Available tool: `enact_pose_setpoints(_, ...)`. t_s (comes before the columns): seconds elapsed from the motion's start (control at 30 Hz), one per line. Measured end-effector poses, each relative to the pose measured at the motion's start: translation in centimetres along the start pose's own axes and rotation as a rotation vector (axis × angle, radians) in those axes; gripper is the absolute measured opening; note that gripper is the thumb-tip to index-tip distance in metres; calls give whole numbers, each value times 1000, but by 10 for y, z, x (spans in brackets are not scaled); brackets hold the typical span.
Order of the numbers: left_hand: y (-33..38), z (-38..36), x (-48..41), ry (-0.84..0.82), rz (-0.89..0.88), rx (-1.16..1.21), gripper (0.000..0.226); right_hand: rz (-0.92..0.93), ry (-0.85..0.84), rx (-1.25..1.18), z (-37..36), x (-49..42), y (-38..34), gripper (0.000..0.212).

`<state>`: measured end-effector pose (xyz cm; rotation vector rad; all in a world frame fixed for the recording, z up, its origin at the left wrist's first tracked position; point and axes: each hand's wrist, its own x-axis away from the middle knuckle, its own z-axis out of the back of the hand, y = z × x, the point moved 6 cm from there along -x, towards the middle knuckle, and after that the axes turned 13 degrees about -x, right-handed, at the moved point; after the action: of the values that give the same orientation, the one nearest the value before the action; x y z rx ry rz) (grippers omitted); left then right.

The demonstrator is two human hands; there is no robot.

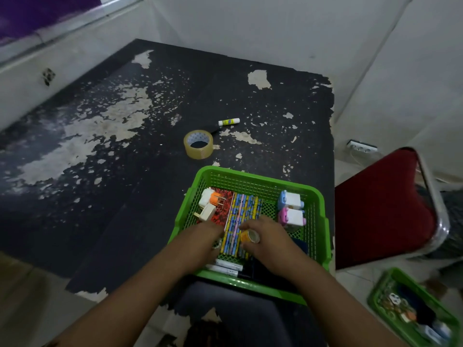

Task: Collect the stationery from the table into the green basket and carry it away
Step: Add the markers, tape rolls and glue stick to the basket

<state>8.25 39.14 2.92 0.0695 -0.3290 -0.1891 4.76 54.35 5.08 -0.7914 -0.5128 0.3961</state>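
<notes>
Filling the green basket [250, 175], which sits at the desk's [125, 196] 5 o'clock corner, appears to be the current step. The right hand [268, 244] pinches a small yellow tape roll [250, 236] with curled fingers, just above the pencils [240, 211]. The next move probably calls for releasing it, then reaching toward 11 o'clock for the clear tape [198, 144] and glue stick [228, 121]. The left hand [203, 241] hides its own fingers, so their state cannot be told.

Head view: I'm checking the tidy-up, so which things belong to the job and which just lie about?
Job: green basket, clear tape roll, glue stick, small orange tape in the right hand, pencils.
Lying about: red chair, second basket on the floor, wall socket.
</notes>
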Motion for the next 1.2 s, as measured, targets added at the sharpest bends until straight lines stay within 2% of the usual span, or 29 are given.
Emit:
enact_pose_setpoints(0.13, 0, -20, -13, -101, -17, -128, 22, 11, 32, 20, 4, 4, 1, 44)
enact_pose_setpoints(0.27, 4, -25, -15, -85, -36, -198, 27, 33, 54, 34, 6, 9, 3, 37)
enact_pose_setpoints(0.33, 2, -24, -15, -53, -31, -159, 28, 47, 52, 34, 5, 11, 3, 35)
enact_pose_setpoints(0.43, -4, -20, -13, -15, -10, -29, 40, 54, 44, 39, 2, 11, 4, 35)
enact_pose_setpoints(0.53, -17, -6, -2, 33, 76, 31, 28, 65, 32, 43, -1, 6, 3, 33)
enact_pose_setpoints(0.73, -53, 22, 39, 358, 240, 162, 18, 92, -67, 115, -26, -28, -13, 25)
enact_pose_setpoints(0.83, -57, 20, 45, 436, 253, 167, 13, 101, -94, 159, -45, -43, -18, 26)
enact_pose_setpoints(1.03, -44, 3, 38, 431, 153, 128, 11, 120, -129, 122, -70, -52, -19, 20)
enact_pose_setpoints(1.2, -48, -3, 42, 471, 158, 150, 12, 62, -108, -10, -69, -49, -11, 28)
